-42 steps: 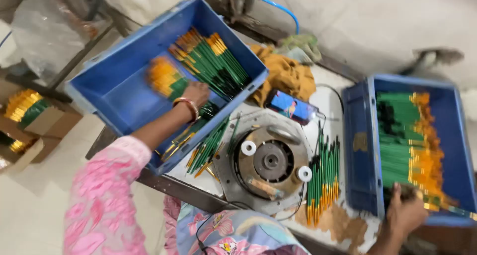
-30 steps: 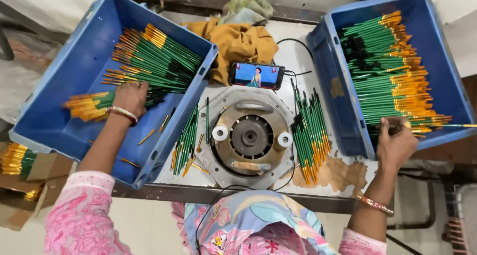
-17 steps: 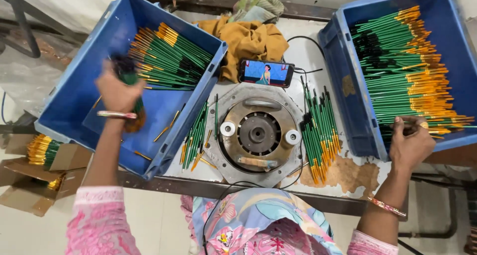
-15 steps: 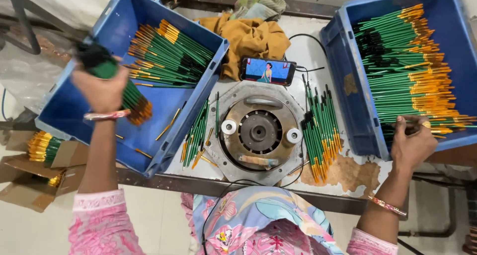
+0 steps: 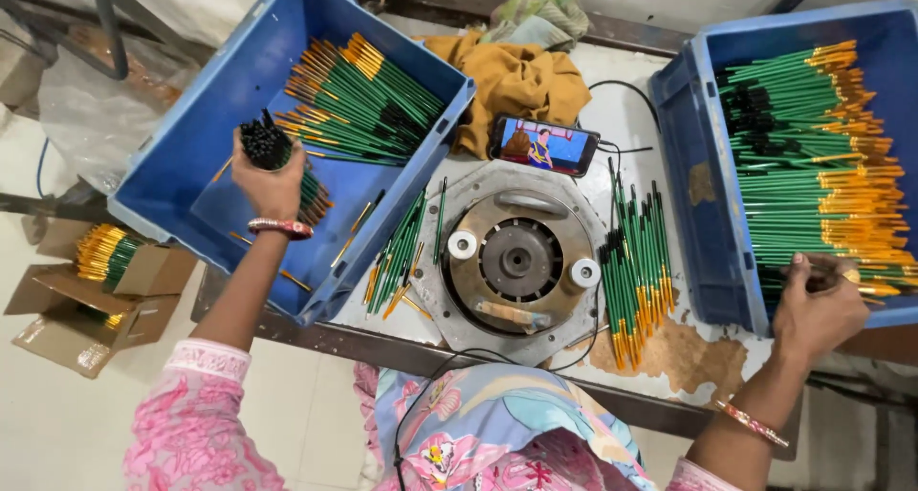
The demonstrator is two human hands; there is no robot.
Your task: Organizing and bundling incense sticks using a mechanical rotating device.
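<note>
Our left hand (image 5: 271,180) clamps a bundle of green brushes (image 5: 277,161) upright over the left blue crate (image 5: 182,180), likely to even their ends, while our right hand (image 5: 818,305) pinches one brush (image 5: 865,285) in the right blue crate (image 5: 688,233).

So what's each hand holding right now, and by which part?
Left hand grips a bundle of green brushes around the middle, dark tips up. Right hand pinches one or two brushes in the right crate; where exactly is unclear.
</note>
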